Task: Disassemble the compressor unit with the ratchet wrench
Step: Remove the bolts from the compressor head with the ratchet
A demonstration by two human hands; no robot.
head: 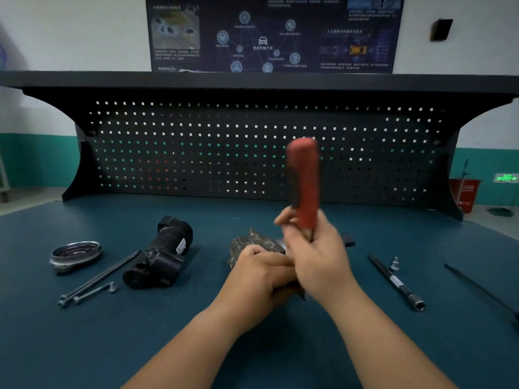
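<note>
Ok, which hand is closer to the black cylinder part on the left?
Left. The left hand, holding the grey housing, is just right of the black cylinder part; the right hand is farther right, gripping the red handle.

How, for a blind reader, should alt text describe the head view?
The right hand grips a red wrench upright over a metal part that the left hand holds on a blue bench. A black housing, bolts and a bar lie nearby.
</note>
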